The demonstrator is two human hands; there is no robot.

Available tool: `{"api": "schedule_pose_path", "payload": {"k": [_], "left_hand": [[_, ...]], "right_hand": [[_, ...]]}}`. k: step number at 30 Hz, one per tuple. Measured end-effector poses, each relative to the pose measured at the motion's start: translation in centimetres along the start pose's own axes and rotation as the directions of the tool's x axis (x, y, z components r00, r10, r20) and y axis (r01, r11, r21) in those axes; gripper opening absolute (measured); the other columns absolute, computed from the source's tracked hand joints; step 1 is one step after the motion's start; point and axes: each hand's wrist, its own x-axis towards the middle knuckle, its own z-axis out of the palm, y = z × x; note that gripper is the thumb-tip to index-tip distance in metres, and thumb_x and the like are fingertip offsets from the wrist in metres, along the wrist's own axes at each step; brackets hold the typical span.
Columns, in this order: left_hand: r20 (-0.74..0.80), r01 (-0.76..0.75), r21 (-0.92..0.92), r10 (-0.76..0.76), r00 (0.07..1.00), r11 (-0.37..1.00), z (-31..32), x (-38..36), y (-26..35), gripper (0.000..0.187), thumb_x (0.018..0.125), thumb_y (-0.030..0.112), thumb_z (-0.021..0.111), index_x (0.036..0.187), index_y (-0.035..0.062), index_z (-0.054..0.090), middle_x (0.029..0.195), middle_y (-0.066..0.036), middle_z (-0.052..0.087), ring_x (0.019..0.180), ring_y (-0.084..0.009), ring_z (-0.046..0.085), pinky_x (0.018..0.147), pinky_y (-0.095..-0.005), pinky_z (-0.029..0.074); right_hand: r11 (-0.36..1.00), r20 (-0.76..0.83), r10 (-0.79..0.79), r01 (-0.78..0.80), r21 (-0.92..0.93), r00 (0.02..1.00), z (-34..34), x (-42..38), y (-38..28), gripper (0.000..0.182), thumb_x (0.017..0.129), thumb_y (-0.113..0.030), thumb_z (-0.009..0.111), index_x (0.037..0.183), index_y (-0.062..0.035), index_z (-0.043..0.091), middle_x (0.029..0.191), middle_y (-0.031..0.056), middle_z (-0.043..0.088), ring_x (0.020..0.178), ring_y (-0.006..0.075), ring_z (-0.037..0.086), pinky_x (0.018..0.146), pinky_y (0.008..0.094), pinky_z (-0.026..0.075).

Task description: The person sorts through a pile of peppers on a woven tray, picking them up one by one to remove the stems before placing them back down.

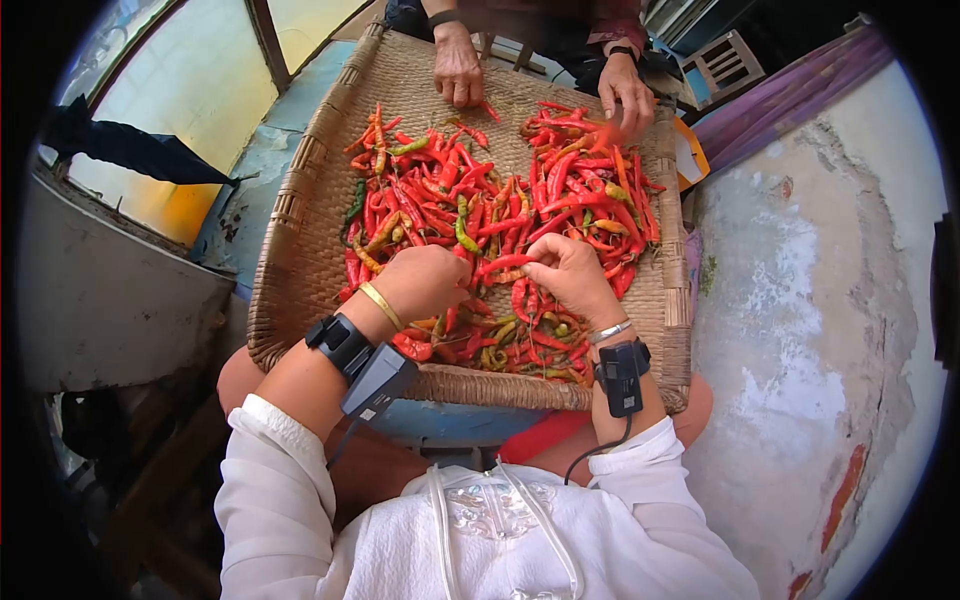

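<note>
My right hand (572, 280) pinches the end of a long red chili pepper (504, 263) between thumb and fingertips. Just left of it, my left hand (424, 282) is closed with the fingers curled under, close to the pepper's other end; what it holds, if anything, is hidden. Both hands are over a woven basket tray (310, 250) heaped with red chili peppers (575, 175), some green or orange. Below my hands, near the front rim, lies a pile of duller, greenish-brown and red peppers (500, 350).
Across the tray, another person's two hands, one on the left (458, 72) and one on the right (625, 95), reach over the far side. A dark folded umbrella (140, 150) sticks out at left. A worn plaster wall (800, 300) stands at right.
</note>
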Motion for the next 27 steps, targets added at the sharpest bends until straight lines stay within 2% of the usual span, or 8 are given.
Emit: {"api": "schedule_pose_path", "payload": {"k": [2, 5, 7, 14, 18, 21, 24, 27], "left_hand": [[0.016, 0.076, 0.127, -0.079, 0.997, 0.989, 0.1, -0.2, -0.3, 0.020, 0.072, 0.024, 0.061, 0.078, 0.0049, 0.059, 0.068, -0.013, 0.058, 0.068, -0.0305, 0.057, 0.061, -0.0409, 0.046], [0.053, 0.081, 0.200, -0.094, 0.994, 0.977, 0.1, -0.3, -0.4, 0.021, 0.072, 0.024, 0.060, 0.082, 0.0061, 0.059, 0.068, -0.013, 0.058, 0.067, -0.0305, 0.058, 0.061, -0.0411, 0.046], [0.080, 0.087, 0.212, -0.106, 0.991, 0.973, 0.3, -0.2, -0.3, 0.022, 0.073, 0.024, 0.060, 0.085, 0.0065, 0.059, 0.068, -0.013, 0.058, 0.068, -0.0307, 0.058, 0.061, -0.0411, 0.046], [0.192, 0.087, 0.139, -0.113, 0.975, 0.986, 0.9, -0.1, -0.2, 0.039, 0.073, 0.023, 0.059, 0.110, 0.0111, 0.052, 0.084, -0.014, 0.059, 0.079, -0.0294, 0.059, 0.067, -0.0411, 0.047], [0.186, 0.053, 0.086, -0.068, 0.980, 0.995, 1.5, -0.5, -0.3, 0.041, 0.073, 0.025, 0.059, 0.110, 0.0091, 0.053, 0.094, -0.015, 0.057, 0.087, -0.0299, 0.056, 0.073, -0.0416, 0.045], [0.214, 0.022, 0.020, -0.025, 0.976, 1.000, 1.0, -0.2, -0.2, 0.037, 0.072, 0.025, 0.061, 0.102, 0.0053, 0.056, 0.091, -0.016, 0.056, 0.086, -0.0312, 0.055, 0.075, -0.0407, 0.044], [0.167, -0.039, -0.145, 0.063, 0.984, 0.989, 1.6, 0.3, -0.8, 0.033, 0.070, 0.024, 0.063, 0.094, 0.0020, 0.057, 0.088, -0.018, 0.056, 0.085, -0.0322, 0.055, 0.076, -0.0398, 0.043], [0.188, -0.020, -0.224, 0.064, 0.980, 0.974, 1.0, 0.6, -0.3, 0.034, 0.069, 0.022, 0.065, 0.095, 0.0017, 0.057, 0.089, -0.017, 0.057, 0.084, -0.0313, 0.055, 0.075, -0.0376, 0.043]], "right_hand": [[0.953, -0.064, 0.130, -0.107, 0.284, 0.989, -2.2, 0.7, 1.3, 0.007, 0.078, -0.006, 0.060, 0.083, -0.0018, 0.057, 0.066, 0.0017, 0.059, 0.054, 0.0064, 0.054, 0.049, 0.0189, 0.044], [0.819, -0.255, 0.185, -0.006, 0.573, 0.949, -4.6, 1.0, 1.5, 0.018, 0.080, -0.008, 0.059, 0.095, 0.0002, 0.054, 0.073, 0.0043, 0.060, 0.059, 0.0075, 0.056, 0.050, 0.0188, 0.046], [0.534, -0.467, 0.210, 0.299, 0.791, 0.859, -5.0, 1.1, 0.5, 0.029, 0.082, -0.010, 0.057, 0.106, 0.0021, 0.050, 0.081, 0.0068, 0.060, 0.064, 0.0087, 0.058, 0.051, 0.0185, 0.047], [0.875, -0.017, 0.210, -0.180, 0.448, 0.978, -0.6, 1.1, 1.5, 0.024, 0.082, -0.011, 0.056, 0.103, 0.0003, 0.054, 0.080, 0.0042, 0.059, 0.064, 0.0087, 0.057, 0.056, 0.0196, 0.045], [0.955, 0.206, 0.084, -0.137, 0.262, 0.975, 3.5, 1.1, 1.2, 0.025, 0.081, -0.010, 0.057, 0.102, 0.0030, 0.055, 0.081, 0.0047, 0.060, 0.064, 0.0076, 0.055, 0.060, 0.0214, 0.046], [0.969, 0.229, 0.053, -0.105, 0.223, 0.972, 5.5, 1.1, 2.3, 0.026, 0.080, -0.010, 0.057, 0.102, 0.0031, 0.055, 0.081, 0.0054, 0.060, 0.064, 0.0085, 0.055, 0.060, 0.0217, 0.046], [0.944, 0.231, 0.215, -0.262, 0.200, 0.949, 5.9, 0.9, 1.5, 0.027, 0.082, -0.016, 0.056, 0.102, 0.0019, 0.054, 0.080, 0.0061, 0.060, 0.062, 0.0093, 0.056, 0.055, 0.0215, 0.045], [0.753, 0.230, 0.325, -0.398, 0.523, 0.917, 5.9, 1.1, 2.1, 0.026, 0.085, -0.027, 0.052, 0.096, -0.0030, 0.054, 0.075, 0.0034, 0.058, 0.057, 0.0089, 0.055, 0.044, 0.0193, 0.039]]}}
